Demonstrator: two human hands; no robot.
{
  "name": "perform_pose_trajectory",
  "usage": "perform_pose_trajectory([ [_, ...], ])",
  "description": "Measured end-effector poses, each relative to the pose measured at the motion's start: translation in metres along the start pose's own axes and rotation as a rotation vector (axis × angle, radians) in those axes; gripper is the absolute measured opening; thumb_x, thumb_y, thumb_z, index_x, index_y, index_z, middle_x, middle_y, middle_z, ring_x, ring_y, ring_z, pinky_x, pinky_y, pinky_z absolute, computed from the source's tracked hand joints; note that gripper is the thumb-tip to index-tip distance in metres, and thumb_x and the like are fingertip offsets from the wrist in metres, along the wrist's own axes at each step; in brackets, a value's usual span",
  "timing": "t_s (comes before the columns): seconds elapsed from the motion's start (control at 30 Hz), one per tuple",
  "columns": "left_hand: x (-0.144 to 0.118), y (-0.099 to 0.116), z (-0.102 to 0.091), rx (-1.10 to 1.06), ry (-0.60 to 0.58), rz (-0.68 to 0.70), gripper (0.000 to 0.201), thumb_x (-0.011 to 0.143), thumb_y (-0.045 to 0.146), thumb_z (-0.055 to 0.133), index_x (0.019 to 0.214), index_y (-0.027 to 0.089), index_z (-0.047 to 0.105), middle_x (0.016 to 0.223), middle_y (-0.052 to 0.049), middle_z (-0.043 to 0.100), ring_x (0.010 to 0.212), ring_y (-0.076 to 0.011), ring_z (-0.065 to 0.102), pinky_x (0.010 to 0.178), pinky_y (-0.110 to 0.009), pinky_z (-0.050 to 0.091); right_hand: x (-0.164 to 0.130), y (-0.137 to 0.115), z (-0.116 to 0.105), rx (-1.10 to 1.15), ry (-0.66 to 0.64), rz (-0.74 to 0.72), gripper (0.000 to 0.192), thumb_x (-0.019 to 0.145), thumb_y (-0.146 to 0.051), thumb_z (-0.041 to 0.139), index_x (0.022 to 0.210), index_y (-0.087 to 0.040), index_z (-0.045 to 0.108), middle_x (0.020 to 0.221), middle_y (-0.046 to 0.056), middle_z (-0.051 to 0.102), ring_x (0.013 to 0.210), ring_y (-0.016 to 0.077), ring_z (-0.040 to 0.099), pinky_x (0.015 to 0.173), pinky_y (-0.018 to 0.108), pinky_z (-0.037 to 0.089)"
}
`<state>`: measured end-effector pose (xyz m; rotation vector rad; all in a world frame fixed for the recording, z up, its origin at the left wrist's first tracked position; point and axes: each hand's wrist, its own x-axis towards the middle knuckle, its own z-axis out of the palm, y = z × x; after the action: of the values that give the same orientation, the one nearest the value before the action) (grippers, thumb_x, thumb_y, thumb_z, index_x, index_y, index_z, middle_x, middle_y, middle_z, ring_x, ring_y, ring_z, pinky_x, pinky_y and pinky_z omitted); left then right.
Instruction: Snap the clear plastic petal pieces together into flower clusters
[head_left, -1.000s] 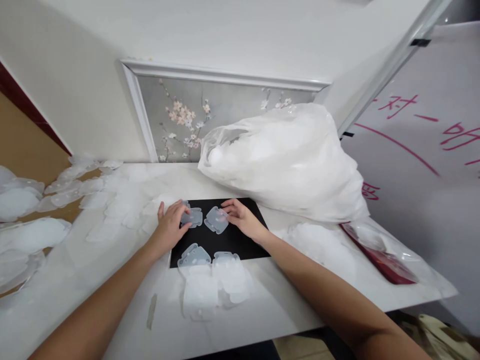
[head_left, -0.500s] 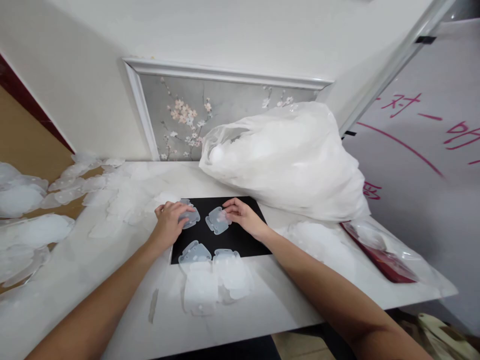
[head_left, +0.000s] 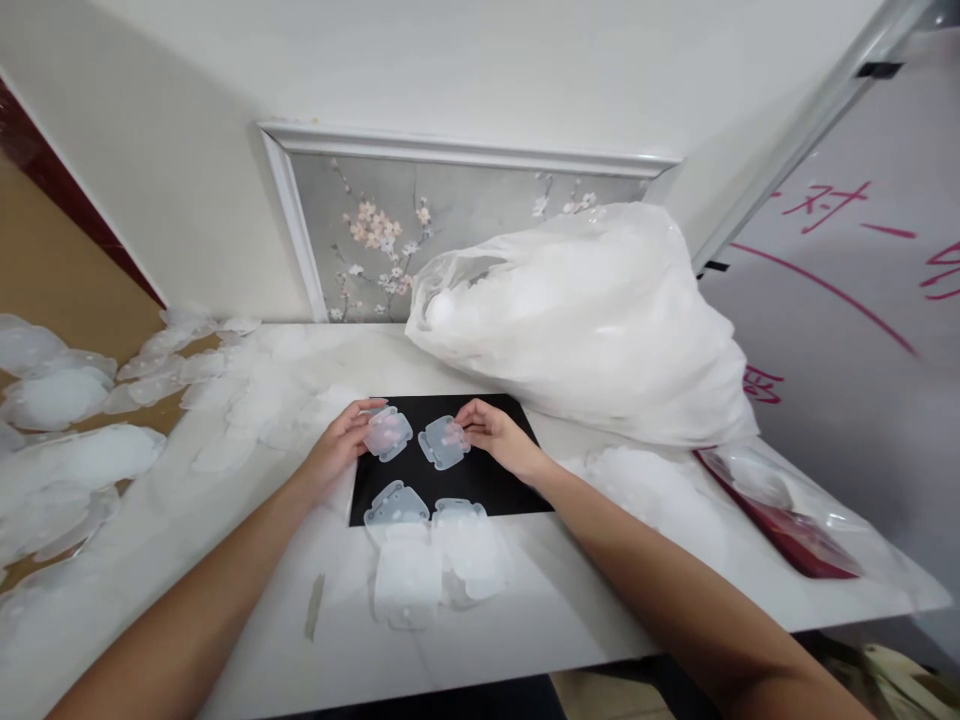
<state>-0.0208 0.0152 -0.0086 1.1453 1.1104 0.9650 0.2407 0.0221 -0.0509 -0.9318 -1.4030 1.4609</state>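
My left hand (head_left: 339, 446) grips the left edge of a translucent plastic piece (head_left: 395, 436) with notched, rounded corners, its fingers partly showing through from behind. In my right hand (head_left: 498, 434) a similar clear piece (head_left: 438, 446) is pinched by its right side. Both pieces are over a black mat (head_left: 480, 485), a small gap apart and slightly tilted. Two groups of the same pieces overlap the mat's front edge: a left group (head_left: 406, 575) and a right group (head_left: 469, 550).
A large white plastic bag (head_left: 600, 320) lies open at the back. Loose translucent pieces (head_left: 247, 405) spread across the table's left side, more (head_left: 645, 490) to the right. A red tray (head_left: 795, 535) with clear film stands at the right edge. A tape strip (head_left: 314, 607) sits in front.
My left hand has shifted from above its piece to the piece's left edge, the fingers now behind it. The right hand still pinches its piece. The view has turned slightly left.
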Motion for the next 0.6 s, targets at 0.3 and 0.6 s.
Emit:
perform_pose_trajectory([
  [0.3, -0.0033, 0.0011, -0.0023, -0.017, -0.16, 0.015, 0.072, 0.059, 0.007, 0.06, 0.128, 0.025, 0.048, 0.117, -0.006, 0.069, 0.1, -0.0203, 0.066, 0.092, -0.034, 0.045, -0.0027, -0.0003, 0.0002, -0.004, -0.002, 0.003, 0.014, 0.073, -0.017, 0.059, 0.087, -0.021, 0.059, 0.086, 0.0, 0.066, 0.071, 0.0138, 0.059, 0.071, 0.03, 0.045],
  [0.6, -0.001, -0.0054, -0.0076, 0.185, -0.259, 0.15, 0.068, 0.063, 0.007, 0.06, 0.129, 0.025, 0.054, 0.123, -0.008, 0.067, 0.111, -0.0234, 0.064, 0.099, -0.039, 0.047, -0.0046, -0.0014, -0.0002, -0.02, -0.023, -0.014, 0.019, 0.071, -0.015, 0.061, 0.088, -0.021, 0.061, 0.089, 0.001, 0.067, 0.073, 0.014, 0.06, 0.07, 0.03, 0.045],
])
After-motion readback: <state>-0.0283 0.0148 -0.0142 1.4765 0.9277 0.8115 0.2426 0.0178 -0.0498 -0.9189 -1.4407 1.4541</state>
